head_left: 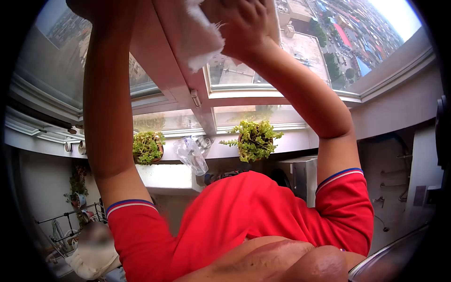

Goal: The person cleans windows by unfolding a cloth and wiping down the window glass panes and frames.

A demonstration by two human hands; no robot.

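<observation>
My right hand (246, 23) is at the top of the view, its fingers bent over a white cloth (204, 40) with frayed edges. The cloth lies against the window by the white frame (169, 70). High at the left, my left hand (96, 7) is dark and mostly cut off by the image edge, near the window frame. Its fingers are hidden, and nothing can be made out in it.
On the sill below stand two leafy green plants (256, 141) (147, 147), with a clear plastic bag (191, 154) between them. A window handle (195, 97) juts from the frame. At the lower left are a person in light clothing (94, 261) and a dark railing (66, 215).
</observation>
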